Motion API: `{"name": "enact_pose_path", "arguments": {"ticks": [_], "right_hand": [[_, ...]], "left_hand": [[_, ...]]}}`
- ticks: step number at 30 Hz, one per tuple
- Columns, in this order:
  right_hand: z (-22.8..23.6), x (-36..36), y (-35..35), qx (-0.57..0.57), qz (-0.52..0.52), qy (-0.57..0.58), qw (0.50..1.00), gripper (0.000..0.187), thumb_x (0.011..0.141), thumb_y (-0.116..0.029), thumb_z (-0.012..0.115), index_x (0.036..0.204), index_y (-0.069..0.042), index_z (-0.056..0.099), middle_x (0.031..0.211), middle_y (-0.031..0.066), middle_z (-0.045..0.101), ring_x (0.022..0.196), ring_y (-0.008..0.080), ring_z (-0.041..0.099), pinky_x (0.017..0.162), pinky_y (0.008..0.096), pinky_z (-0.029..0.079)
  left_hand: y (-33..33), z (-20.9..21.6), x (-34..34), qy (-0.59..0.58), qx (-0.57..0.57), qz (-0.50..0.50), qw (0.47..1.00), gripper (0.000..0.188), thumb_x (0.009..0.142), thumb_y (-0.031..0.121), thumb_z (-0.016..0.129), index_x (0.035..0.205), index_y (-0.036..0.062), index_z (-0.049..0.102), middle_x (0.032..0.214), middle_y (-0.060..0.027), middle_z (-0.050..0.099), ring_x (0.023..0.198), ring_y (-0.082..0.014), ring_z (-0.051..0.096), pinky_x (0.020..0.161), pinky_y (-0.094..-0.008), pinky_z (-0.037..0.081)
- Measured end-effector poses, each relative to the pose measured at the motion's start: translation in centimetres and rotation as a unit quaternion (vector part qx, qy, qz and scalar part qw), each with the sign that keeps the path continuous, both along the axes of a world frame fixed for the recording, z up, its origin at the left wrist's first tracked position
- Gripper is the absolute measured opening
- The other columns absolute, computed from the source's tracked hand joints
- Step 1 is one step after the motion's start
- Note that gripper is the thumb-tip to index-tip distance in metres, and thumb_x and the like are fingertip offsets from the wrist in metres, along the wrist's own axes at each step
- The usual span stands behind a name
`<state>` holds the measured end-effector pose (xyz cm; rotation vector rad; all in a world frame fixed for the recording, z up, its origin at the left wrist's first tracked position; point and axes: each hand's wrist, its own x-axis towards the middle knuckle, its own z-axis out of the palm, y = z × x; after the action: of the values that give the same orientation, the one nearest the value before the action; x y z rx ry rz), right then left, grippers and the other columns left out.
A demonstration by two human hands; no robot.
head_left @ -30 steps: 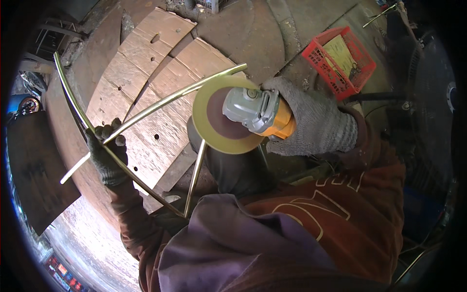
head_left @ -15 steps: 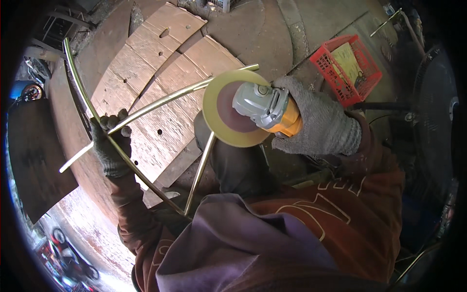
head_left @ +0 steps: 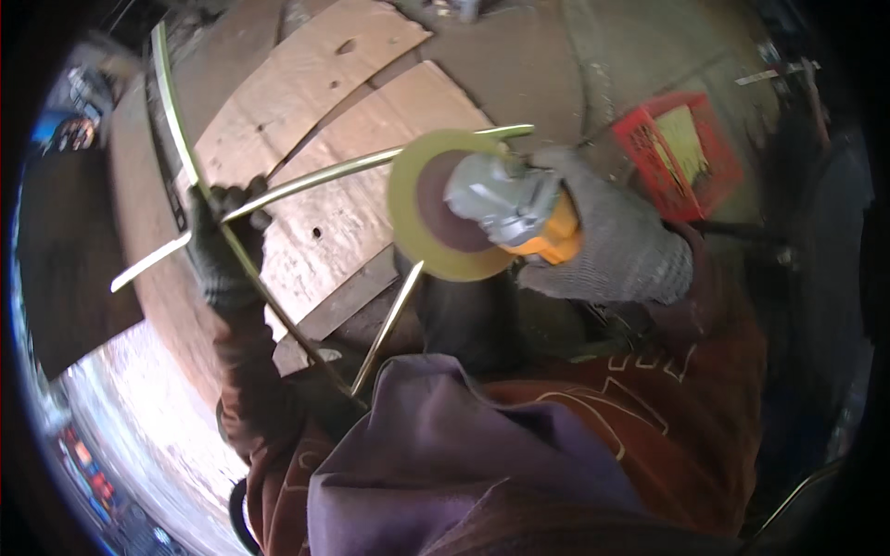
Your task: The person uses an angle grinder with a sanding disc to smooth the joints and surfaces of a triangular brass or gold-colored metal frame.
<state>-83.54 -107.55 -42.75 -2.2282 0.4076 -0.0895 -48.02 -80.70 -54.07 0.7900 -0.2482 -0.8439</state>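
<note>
My gloved left hand (head_left: 219, 252) is closed around a frame of thin shiny metal tubes (head_left: 324, 170), where two of the bent tubes cross. Gripped in my gloved right hand (head_left: 619, 233) is an angle grinder (head_left: 533, 215) with a grey head and a yellow-orange body. Its wide disc (head_left: 413, 208), yellow-green outside and reddish-brown inside, lies over part of the frame and hides where the tubes pass beneath. One tube end sticks out past the disc's far side. Whether disc and tube touch, I cannot tell.
Flattened cardboard sheets (head_left: 352, 120) with holes lie on the floor ahead. A red plastic crate (head_left: 723, 176) with a yellowish piece inside stands at the far right. A dark panel (head_left: 79, 250) is at the left. Beyond the crate lies a thin rod (head_left: 765, 74).
The view has tilted and blurred slightly, so the cardboard and crate appear farther right. My left hand and the frame have shifted a little to the right; the grinder stays nearly in place.
</note>
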Motion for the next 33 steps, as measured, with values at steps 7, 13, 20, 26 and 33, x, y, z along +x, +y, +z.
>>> {"name": "enact_pose_path", "arguments": {"ticks": [7,13,20,26,33], "right_hand": [[1.2,-1.2,-0.3,0.035,-0.070,0.020,0.997,0.100,0.062,-0.017,0.097,0.143,-0.004,0.041,0.130,0.0153,0.058,0.119,0.0255,0.061,0.099,0.0428,0.052],[1.0,-2.0,1.4,0.144,-0.132,-0.023,0.981,0.091,0.063,-0.004,0.085,0.144,-0.003,0.042,0.127,0.0137,0.059,0.115,0.0246,0.061,0.099,0.0393,0.050],[2.1,-2.1,2.5,0.100,-0.152,-0.019,0.983,0.096,0.063,-0.006,0.086,0.146,-0.001,0.039,0.123,0.0139,0.061,0.111,0.0239,0.064,0.097,0.0394,0.053],[2.3,-1.0,2.8,-0.007,-0.114,-0.034,0.993,0.094,0.064,-0.007,0.086,0.146,-0.001,0.040,0.125,0.0139,0.060,0.114,0.0234,0.063,0.098,0.0389,0.053],[2.0,-0.2,2.3,0.091,-0.079,-0.025,0.992,0.095,0.064,-0.006,0.087,0.146,0.000,0.039,0.127,0.0150,0.059,0.116,0.0238,0.062,0.099,0.0394,0.052]], "left_hand": [[-0.6,0.4,-0.4,0.019,-0.021,-0.001,1.000,0.046,0.108,0.046,0.051,0.093,0.0050,0.064,0.083,-0.0115,0.066,0.106,-0.0379,0.063,0.065,-0.0373,0.062],[0.9,2.5,-5.2,-0.058,0.359,-0.033,0.931,0.035,0.103,0.037,0.063,0.111,0.0039,0.067,0.067,0.0017,0.053,0.052,-0.0130,0.057,0.045,-0.0280,0.049],[1.1,2.0,-8.7,-0.029,0.303,-0.045,0.952,0.029,0.105,0.030,0.059,0.116,0.0048,0.067,0.069,0.0057,0.048,0.053,-0.0050,0.040,0.044,-0.0237,0.033],[1.9,1.3,-9.0,-0.056,0.268,-0.037,0.961,0.026,0.105,0.024,0.058,0.117,0.0023,0.065,0.071,0.0035,0.053,0.053,-0.0061,0.048,0.044,-0.0227,0.039],[2.4,1.2,-10.4,-0.055,0.254,-0.008,0.966,0.033,0.105,0.025,0.057,0.122,-0.0027,0.064,0.069,0.0006,0.053,0.052,-0.0081,0.048,0.043,-0.0233,0.039]]}}
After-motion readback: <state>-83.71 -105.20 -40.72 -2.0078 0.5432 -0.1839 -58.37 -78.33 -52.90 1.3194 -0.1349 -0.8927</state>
